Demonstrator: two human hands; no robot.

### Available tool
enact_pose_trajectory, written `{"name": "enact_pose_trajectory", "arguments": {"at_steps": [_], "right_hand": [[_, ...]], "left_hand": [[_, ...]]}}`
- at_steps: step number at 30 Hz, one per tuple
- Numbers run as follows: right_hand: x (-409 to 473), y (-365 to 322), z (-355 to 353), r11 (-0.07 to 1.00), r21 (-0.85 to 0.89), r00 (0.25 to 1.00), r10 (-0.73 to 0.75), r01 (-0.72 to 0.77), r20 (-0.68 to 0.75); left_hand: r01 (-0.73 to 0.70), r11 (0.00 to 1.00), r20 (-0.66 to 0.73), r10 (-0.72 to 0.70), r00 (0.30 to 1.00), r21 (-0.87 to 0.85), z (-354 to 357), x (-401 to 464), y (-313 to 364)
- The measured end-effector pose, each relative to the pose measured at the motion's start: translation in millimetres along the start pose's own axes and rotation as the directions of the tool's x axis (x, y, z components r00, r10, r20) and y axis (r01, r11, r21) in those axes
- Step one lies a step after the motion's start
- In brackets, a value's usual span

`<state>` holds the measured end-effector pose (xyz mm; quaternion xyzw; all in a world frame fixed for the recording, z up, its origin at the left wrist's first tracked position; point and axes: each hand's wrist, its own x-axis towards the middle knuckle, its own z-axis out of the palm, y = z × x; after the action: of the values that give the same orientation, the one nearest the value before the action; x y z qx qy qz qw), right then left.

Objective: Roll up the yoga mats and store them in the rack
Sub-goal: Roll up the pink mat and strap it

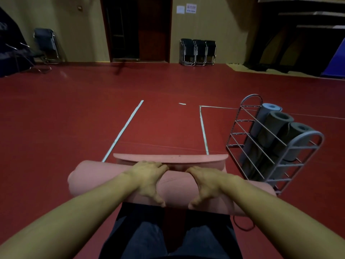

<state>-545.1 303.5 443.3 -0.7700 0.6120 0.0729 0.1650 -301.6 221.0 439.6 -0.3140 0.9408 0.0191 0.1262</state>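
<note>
Floor [74, 118] lies open ahead; our left hand [147, 179] and right hand [209, 182] grip the pink yoga mat [97, 176], its loose edge curling; rack [276, 146] holds seemingly three rolled mats [276, 124].

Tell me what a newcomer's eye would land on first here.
First, the pink yoga mat, almost fully rolled, lying across the red floor in the foreground, with the left hand and right hand pressed on top. Next, the wire rack to the right, already holding rolled grey mats.
</note>
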Motion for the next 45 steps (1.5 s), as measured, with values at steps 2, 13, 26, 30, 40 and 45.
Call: {"name": "enact_pose_trajectory", "arguments": {"at_steps": [2,13,26,30,40,45], "right_hand": [[1.5,-1.7,5.9,0.999,0.038,0.999,0.016,-0.018,0.050],[11.3,-8.0,3.8,0.972,0.198,0.943,0.053,-0.124,0.328],[6.0,-7.1,21.4,0.936,0.279,0.895,0.075,-0.216,0.441],[3.1,-0.4,24.4,0.907,0.372,0.919,0.039,-0.197,0.391],[7.9,9.7,16.7,0.895,0.402,0.947,0.066,-0.196,0.316],[10.0,8.6,21.1,0.898,0.396,0.950,0.065,-0.189,0.307]], "left_hand": [[0.006,1.000,0.030,-0.005,1.000,-0.024,9.3,0.4,1.0],[0.095,0.945,0.225,-0.023,0.974,-0.314,15.4,-4.7,-1.5],[0.149,0.855,0.392,0.069,0.917,-0.498,22.3,-10.6,5.7],[0.130,0.844,0.319,0.051,0.946,-0.520,30.3,-10.4,1.7],[0.027,0.932,0.236,0.063,0.970,-0.361,31.6,-0.7,8.0],[0.052,0.882,0.197,0.047,0.979,-0.468,32.8,8.0,3.5]]}}
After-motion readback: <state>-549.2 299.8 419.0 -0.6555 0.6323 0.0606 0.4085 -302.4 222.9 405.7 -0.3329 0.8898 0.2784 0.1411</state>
